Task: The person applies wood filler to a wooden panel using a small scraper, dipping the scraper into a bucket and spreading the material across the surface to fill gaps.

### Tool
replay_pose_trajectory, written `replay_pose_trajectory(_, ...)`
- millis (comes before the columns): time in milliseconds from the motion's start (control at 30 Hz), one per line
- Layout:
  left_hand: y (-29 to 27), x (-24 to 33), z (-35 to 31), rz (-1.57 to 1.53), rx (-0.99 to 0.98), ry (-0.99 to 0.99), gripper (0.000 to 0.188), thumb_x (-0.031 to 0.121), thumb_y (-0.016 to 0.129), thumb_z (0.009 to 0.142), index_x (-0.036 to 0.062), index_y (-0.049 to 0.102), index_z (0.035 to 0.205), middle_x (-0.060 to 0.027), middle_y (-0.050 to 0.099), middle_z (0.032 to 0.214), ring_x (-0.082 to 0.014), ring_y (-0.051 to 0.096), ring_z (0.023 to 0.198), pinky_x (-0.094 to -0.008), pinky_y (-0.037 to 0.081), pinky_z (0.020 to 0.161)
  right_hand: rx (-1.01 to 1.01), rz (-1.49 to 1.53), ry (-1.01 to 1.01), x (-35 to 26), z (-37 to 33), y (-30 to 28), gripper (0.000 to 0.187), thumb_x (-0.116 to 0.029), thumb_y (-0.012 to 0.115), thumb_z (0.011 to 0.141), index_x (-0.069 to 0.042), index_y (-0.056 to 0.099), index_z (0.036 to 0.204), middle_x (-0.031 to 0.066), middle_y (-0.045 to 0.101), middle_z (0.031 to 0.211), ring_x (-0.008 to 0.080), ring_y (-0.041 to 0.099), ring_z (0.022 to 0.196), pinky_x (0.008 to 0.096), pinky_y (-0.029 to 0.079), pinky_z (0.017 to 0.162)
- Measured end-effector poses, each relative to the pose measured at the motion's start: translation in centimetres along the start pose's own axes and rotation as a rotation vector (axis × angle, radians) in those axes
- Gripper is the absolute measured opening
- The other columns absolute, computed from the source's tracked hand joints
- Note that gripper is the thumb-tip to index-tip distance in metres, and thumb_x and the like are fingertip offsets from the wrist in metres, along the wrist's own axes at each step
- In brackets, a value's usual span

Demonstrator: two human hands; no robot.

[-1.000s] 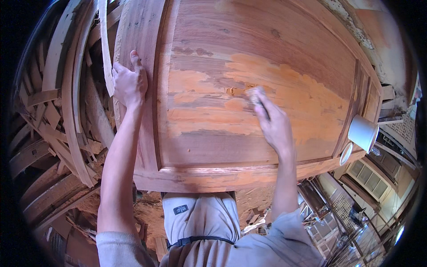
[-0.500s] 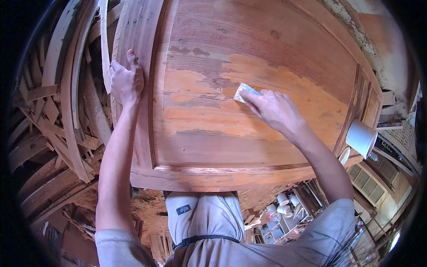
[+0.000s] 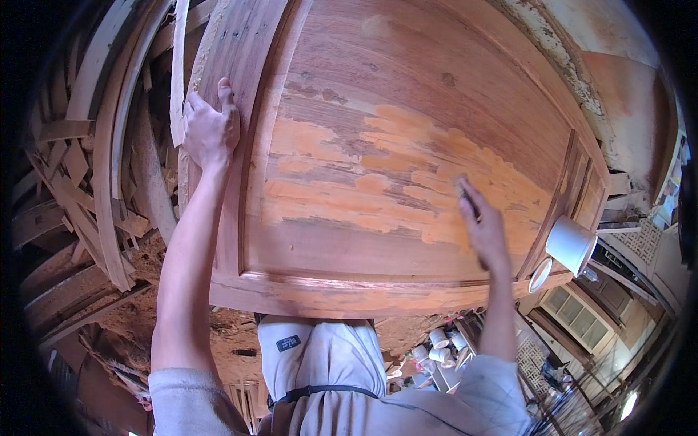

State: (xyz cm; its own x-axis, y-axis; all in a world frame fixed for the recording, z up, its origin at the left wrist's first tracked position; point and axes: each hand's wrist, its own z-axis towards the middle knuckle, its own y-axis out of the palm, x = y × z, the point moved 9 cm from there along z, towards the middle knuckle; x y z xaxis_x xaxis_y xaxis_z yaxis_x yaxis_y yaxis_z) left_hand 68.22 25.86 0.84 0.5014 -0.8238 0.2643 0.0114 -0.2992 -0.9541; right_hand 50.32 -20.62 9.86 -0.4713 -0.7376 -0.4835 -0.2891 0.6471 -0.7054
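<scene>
A reddish-brown wooden panel door (image 3: 327, 251) lies flat in front of me, with orange filler (image 3: 349, 196) spread in streaks over its middle. My left hand (image 3: 211, 131) grips the door's left frame edge, thumb on top and the fingers bent over the side. Over the right part of the filler is my right hand (image 3: 486, 232), closed and smeared by motion. The putty scraper (image 3: 461, 182) in it is seen nearly edge-on and blurred, so whether it touches the wood is unclear.
On the door's right end stands a white tub (image 3: 571, 243), with a white lid (image 3: 540, 276) beside it. Wood offcuts (image 3: 109, 167) pile up along the left. Behind the near edge, white containers (image 3: 440, 345) and clutter sit low; sawdust covers the floor (image 3: 233, 341).
My right hand has swept right and toward me across the filler, turning the scraper from flat to edge-on. My left hand keeps its hold; the view has shifted slightly.
</scene>
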Motion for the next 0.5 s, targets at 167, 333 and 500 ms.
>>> replay_pose_trajectory(167, 0.3, -1.3, 0.5, 0.001, 0.064, 0.008, 0.087, 0.072, 0.034, 0.094, -0.0034, 0.051, 0.132, -0.0262, 0.058, 0.131, -0.0416, 0.058, 0.119, -0.0508, 0.046, 0.098, 0.229, 0.197, -0.036, -1.8, -2.0, 7.1, 0.042, -0.017, 0.057, 0.100, -0.007, 0.053, 0.140, 0.0222, 0.060, 0.133, 0.0297, 0.061, 0.122, 0.0369, 0.047, 0.102)
replay_pose_trajectory(333, 0.1, -0.4, 0.5, 0.001, 0.092, 0.052, 0.091, 0.076, 0.031, 0.091, -0.0035, 0.049, 0.132, -0.0327, 0.062, 0.119, -0.0476, 0.060, 0.112, -0.0531, 0.045, 0.096, 0.384, 0.128, 0.008, -2.8, -0.8, 9.0, 0.040, -0.015, 0.056, 0.098, -0.008, 0.056, 0.138, 0.0251, 0.063, 0.125, 0.0403, 0.064, 0.110, 0.0435, 0.052, 0.093)
replay_pose_trajectory(500, -0.1, -0.9, 0.3, -0.008, 0.056, 0.013, 0.087, 0.072, 0.035, 0.093, -0.0050, 0.051, 0.131, -0.0307, 0.059, 0.126, -0.0463, 0.058, 0.117, -0.0525, 0.044, 0.098, 0.291, 0.106, 0.063, -2.3, -1.7, 8.5, 0.041, -0.015, 0.057, 0.097, -0.008, 0.055, 0.137, 0.0264, 0.064, 0.119, 0.0439, 0.065, 0.101, 0.0471, 0.054, 0.085)
